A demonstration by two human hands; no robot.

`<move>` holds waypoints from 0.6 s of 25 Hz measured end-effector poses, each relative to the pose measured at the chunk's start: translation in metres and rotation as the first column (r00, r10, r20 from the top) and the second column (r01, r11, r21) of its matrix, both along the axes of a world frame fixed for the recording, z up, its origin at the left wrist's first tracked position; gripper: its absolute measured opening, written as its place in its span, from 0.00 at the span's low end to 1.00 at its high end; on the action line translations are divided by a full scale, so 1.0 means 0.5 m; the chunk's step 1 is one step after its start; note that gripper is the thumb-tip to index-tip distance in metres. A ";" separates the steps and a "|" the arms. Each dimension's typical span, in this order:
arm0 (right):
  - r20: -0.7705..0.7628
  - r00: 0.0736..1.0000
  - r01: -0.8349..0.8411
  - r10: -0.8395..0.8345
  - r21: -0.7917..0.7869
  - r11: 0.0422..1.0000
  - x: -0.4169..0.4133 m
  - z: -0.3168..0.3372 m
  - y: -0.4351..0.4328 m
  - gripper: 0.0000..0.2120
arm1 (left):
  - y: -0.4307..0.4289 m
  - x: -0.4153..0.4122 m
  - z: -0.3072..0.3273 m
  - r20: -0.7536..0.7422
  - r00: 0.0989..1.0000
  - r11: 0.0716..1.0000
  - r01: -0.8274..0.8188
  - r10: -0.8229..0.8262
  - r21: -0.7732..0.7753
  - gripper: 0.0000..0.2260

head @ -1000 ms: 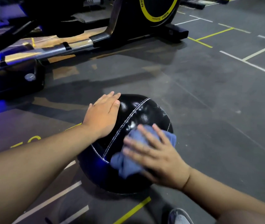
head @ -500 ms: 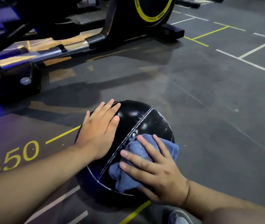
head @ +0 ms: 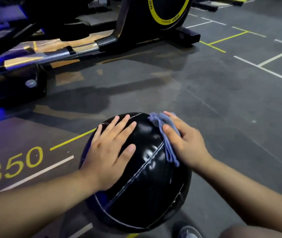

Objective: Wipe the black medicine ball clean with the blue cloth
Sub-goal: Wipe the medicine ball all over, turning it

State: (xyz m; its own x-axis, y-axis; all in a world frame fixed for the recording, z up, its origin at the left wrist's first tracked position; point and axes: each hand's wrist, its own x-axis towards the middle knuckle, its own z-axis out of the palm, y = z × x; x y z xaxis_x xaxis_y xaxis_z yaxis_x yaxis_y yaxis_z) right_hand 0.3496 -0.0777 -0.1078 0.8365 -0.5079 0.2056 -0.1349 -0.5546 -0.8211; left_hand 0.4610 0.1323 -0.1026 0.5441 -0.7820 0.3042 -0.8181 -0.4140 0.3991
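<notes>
The black medicine ball [head: 143,189], shiny with pale stitched seams, sits on the dark gym floor just in front of me. My left hand [head: 110,152] lies flat on its upper left side, fingers spread, holding nothing. My right hand [head: 182,141] presses the crumpled blue cloth [head: 162,129] against the ball's upper right side. Most of the cloth is hidden under that hand; a strip hangs down along its left edge.
A black and yellow exercise machine [head: 116,31] with a steel rail stands behind the ball. Yellow "350" [head: 13,165] and yellow and white lines mark the floor. A shoe tip [head: 188,232] shows at the bottom edge.
My right hand has slid the cloth from the ball's near front face up to its far upper right side. The left hand has stayed flat on the ball's left side.
</notes>
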 end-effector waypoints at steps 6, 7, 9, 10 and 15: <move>0.008 0.892 -0.293 0.452 -0.751 0.592 -0.126 -0.046 0.106 0.22 | 0.040 0.143 0.058 0.088 0.907 0.876 0.367 -0.411 0.314 0.34; -0.024 0.867 -0.330 0.497 -0.775 0.539 -0.126 -0.048 0.107 0.22 | 0.042 0.154 0.070 0.124 0.897 0.863 0.358 -0.423 0.358 0.34; -0.020 0.865 -0.326 0.501 -0.782 0.531 -0.116 -0.038 0.104 0.22 | 0.045 0.138 0.078 0.081 0.943 0.903 0.280 -0.322 0.326 0.31; -0.003 0.878 -0.301 0.479 -0.781 0.546 -0.110 -0.036 0.105 0.22 | 0.041 0.108 0.074 -0.021 0.984 0.950 0.175 -0.176 0.258 0.30; 0.050 0.898 -0.269 0.437 -0.723 0.637 -0.092 -0.022 0.119 0.22 | 0.016 -0.001 0.029 -0.189 0.948 0.956 -0.218 0.255 0.195 0.36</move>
